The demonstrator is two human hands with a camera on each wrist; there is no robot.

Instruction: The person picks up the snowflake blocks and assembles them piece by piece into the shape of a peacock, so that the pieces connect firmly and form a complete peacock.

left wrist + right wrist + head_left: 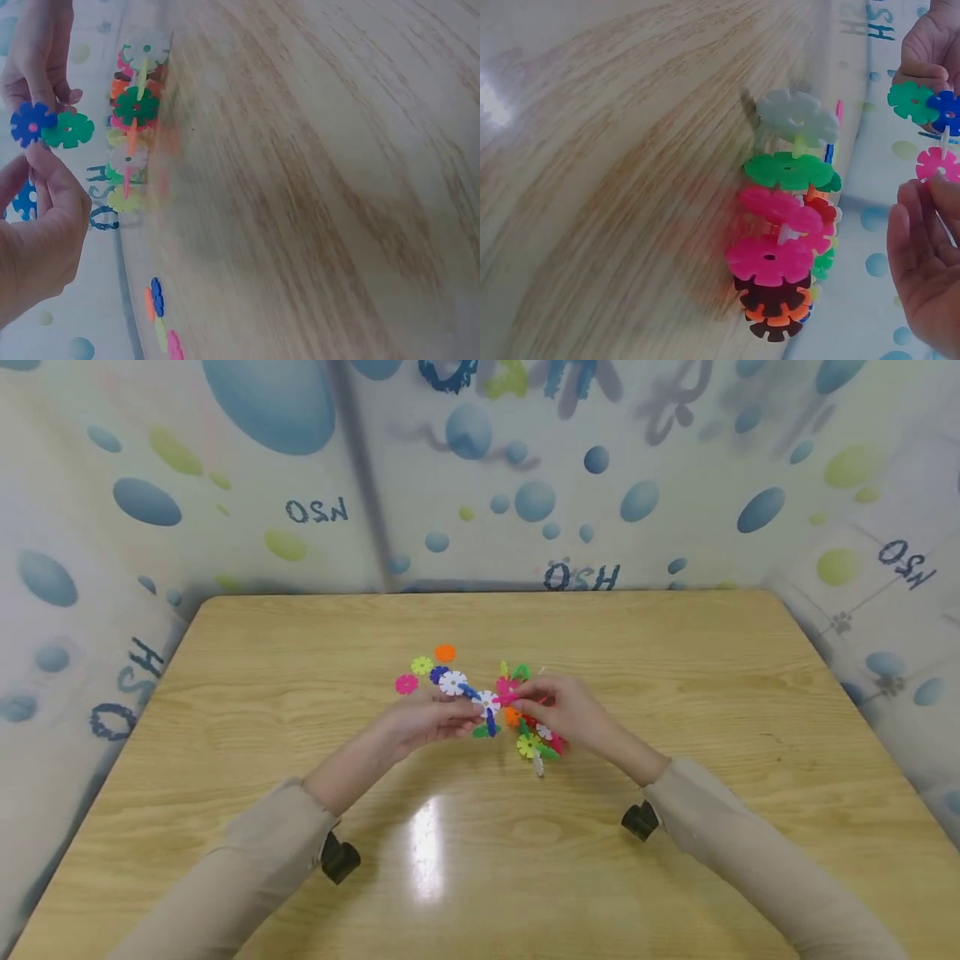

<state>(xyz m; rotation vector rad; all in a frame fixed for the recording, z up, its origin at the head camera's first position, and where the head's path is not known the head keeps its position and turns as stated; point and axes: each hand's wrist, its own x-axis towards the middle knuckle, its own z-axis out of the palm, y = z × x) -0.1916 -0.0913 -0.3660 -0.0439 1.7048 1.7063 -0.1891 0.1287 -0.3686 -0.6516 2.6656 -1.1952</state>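
In the head view my left hand (423,718) pinches a small joined chain of plastic snowflake discs over the middle of the table. The chain includes a white disc (486,702), a blue disc (33,120) and a green disc (71,130), slotted together at angles. My right hand (570,706) pinches a pink disc (936,162) between thumb and fingertips, its edge right at the white disc. Just below and behind the right hand stands a larger multicoloured cluster of joined discs (770,259), partly covered by that hand in the head view.
Several loose discs lie left of the chain, among them an orange disc (446,652), a yellow-green disc (422,665) and a pink disc (407,684). The wooden table (300,627) meets a patterned backdrop (480,510) along its far edge.
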